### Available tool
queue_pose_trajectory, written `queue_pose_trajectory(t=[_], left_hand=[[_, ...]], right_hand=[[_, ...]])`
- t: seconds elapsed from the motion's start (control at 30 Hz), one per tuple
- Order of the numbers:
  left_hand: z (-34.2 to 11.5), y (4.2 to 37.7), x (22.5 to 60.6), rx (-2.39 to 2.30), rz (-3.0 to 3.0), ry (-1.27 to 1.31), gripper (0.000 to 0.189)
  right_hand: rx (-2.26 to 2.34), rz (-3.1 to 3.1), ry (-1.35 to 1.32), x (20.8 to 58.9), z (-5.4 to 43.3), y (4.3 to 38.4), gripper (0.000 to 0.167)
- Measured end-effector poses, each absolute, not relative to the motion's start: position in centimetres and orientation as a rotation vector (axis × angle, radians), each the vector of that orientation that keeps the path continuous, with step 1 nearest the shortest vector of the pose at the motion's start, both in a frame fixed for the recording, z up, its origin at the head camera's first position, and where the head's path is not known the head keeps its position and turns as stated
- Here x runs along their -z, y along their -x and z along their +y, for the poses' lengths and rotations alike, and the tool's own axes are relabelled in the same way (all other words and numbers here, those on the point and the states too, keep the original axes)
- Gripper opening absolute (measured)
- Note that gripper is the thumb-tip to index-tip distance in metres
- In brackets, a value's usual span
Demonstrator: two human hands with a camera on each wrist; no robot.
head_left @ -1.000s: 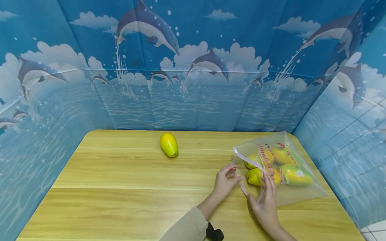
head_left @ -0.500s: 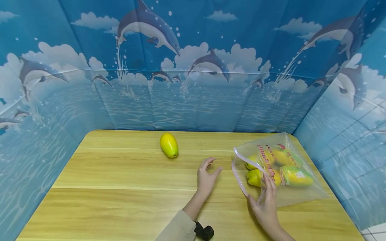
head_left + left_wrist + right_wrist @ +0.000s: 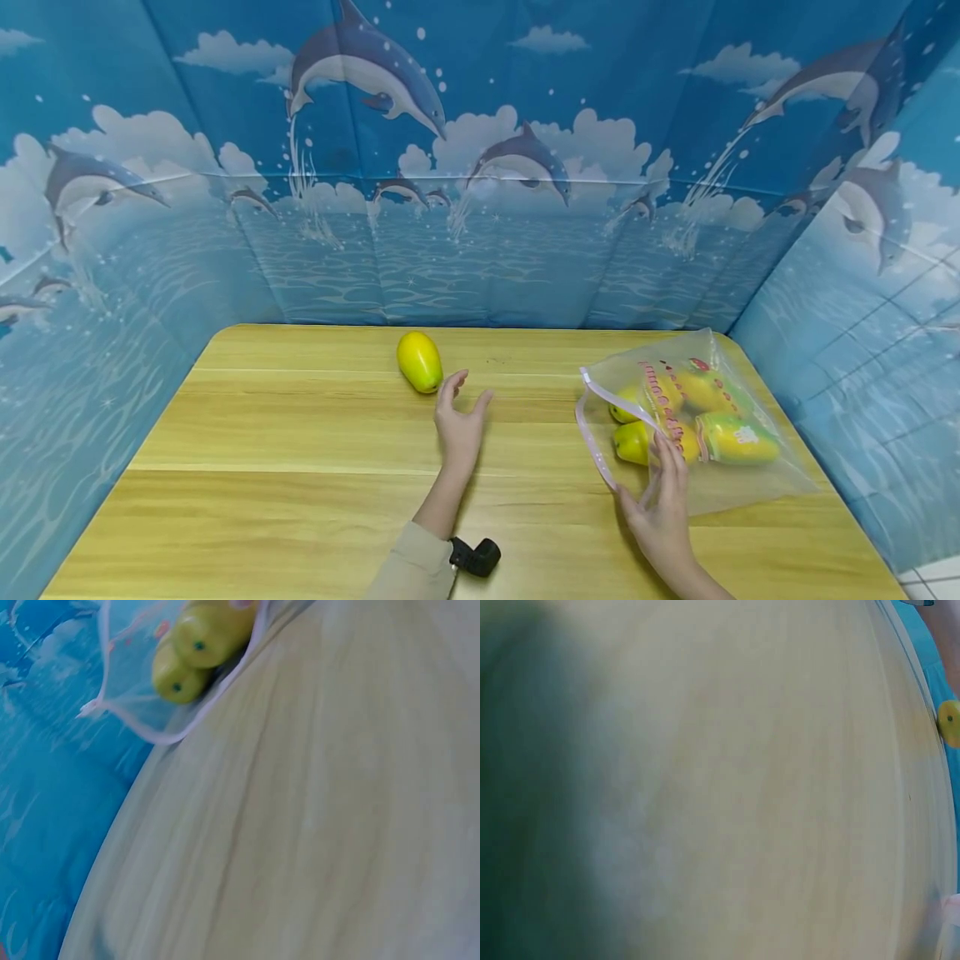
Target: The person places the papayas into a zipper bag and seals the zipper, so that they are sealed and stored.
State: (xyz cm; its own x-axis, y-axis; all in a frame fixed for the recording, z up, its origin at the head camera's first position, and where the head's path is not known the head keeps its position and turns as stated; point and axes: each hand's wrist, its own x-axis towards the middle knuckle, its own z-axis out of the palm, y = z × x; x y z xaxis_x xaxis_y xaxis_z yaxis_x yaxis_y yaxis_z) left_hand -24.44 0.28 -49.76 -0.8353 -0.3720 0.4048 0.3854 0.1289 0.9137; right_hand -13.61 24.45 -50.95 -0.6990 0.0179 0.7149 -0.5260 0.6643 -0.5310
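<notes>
A single yellow-green mango (image 3: 419, 362) lies near the back of the table, left of centre. My left hand (image 3: 459, 431) is just in front of it and to its right, thumb and fingers spread apart with nothing between them. At the right, my right hand (image 3: 663, 515) pinches the front edge of a clear zip bag (image 3: 727, 490) with pink lettering. The bag lies on its side with its mouth held apart, facing left. Several similar mangoes (image 3: 204, 639) are inside it. In the right wrist view the loose mango (image 3: 950, 723) shows at the right edge.
The light wooden table (image 3: 300, 500) has a rounded back edge, close to a blue dolphin-print curtain (image 3: 480, 250). A black wrist camera (image 3: 477, 557) is strapped to my left wrist, beside the beige sleeve (image 3: 414, 563).
My left hand has let go of the bag's mouth and moved left across the table to beside the loose mango. My right hand keeps its hold on the bag, which stays in place.
</notes>
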Motion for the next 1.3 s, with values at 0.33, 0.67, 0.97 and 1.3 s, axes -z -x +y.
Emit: queue_pose_trajectory(t=[0.33, 0.67, 0.97, 1.3], left_hand=[[-2.2, 25.3, 49.3, 1.675, -1.812, -0.261, 0.052], [-3.3, 26.6, 50.4, 1.573, -1.801, -0.351, 0.06], [-3.6, 27.7, 51.6, 1.582, -1.831, -0.406, 0.068], [-4.0, 28.6, 52.0, 1.569, -1.854, -0.443, 0.072]], right_hand=[[-0.99, -2.17, -0.389, 50.9, 24.4, 13.6, 0.104], [-0.991, -2.181, -0.376, 51.0, 24.4, 13.5, 0.104], [-0.982, -2.175, -0.389, 50.9, 24.4, 13.6, 0.102], [-0.981, -2.172, -0.392, 51.0, 24.5, 13.6, 0.102]])
